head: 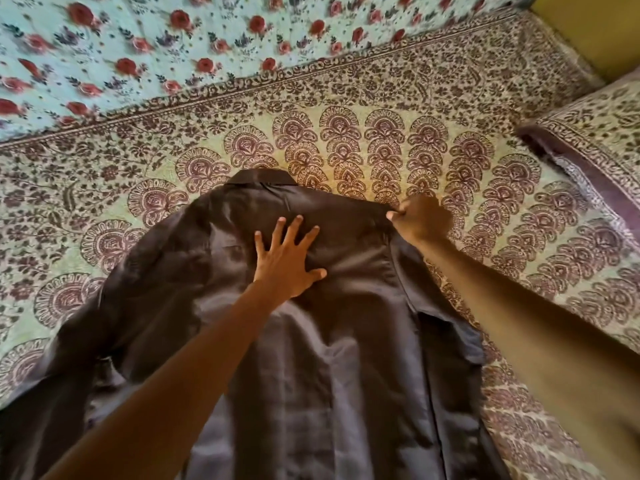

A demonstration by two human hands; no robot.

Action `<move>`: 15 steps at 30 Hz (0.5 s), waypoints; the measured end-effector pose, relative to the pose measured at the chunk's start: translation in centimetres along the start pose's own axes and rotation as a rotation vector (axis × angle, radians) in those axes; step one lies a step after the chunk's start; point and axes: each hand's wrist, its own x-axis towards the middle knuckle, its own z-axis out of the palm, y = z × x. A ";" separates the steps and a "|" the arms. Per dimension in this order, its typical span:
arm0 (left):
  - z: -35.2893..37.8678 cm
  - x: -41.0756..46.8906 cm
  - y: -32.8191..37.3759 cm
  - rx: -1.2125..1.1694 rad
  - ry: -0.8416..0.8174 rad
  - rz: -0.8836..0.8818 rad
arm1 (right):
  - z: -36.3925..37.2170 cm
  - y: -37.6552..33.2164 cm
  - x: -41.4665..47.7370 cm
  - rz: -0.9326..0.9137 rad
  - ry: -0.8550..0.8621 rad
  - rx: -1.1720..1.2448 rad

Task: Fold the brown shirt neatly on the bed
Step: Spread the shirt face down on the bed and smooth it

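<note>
The brown shirt (346, 341) lies back-side up on the patterned bedspread (381, 133), collar pointing away from me. My left hand (287, 258) presses flat on the upper back of the shirt with its fingers spread. My right hand (420, 218) is closed, pinching the shirt's right shoulder seam. The right side of the shirt is folded inward along a straight edge. Its left sleeve trails toward the lower left of the bed.
A pillow (595, 140) in matching print sits at the right. A light blue cloth with red roses (173, 39) runs along the far side. A yellow wall (595, 26) shows at the top right corner.
</note>
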 end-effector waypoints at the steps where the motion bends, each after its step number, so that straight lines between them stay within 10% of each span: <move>1: -0.2 0.0 0.1 -0.032 -0.014 0.006 | 0.4 -0.6 -0.6 -0.022 0.058 -0.080; 6: -1.7 -1.4 -2.8 -0.427 0.421 0.018 | 1.3 -4.7 -3.1 -0.224 0.294 -0.116; 9: -2.5 -2.5 -6.8 -0.352 0.676 -0.254 | 2.5 -7.6 -4.1 -0.448 0.158 0.058; 15: -4.5 -3.4 -17.4 -0.404 0.386 -0.622 | 5.5 -17.8 -8.7 -0.625 -0.291 0.315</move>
